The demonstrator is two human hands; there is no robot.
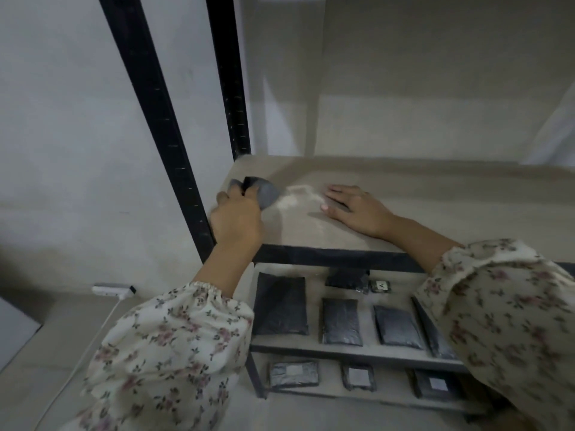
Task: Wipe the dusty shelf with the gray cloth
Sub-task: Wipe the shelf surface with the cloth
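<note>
Two hands work on the dusty shelf (435, 194). The left hand (236, 219) grips the one gray cloth (267, 194) at the shelf's far-left corner, while the right hand (354, 209) lies flat and open. One pale dust patch (298, 197) lies just right of the cloth, between them, and the shelf's length runs on rightward.

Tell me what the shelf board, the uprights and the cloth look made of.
Shelf board: probably wood or fibreboard, matte tan, with a pale dust film.
Uprights: black painted metal, going by the rows of slots.
Gray cloth: soft fabric, bunched in the left hand.
</note>
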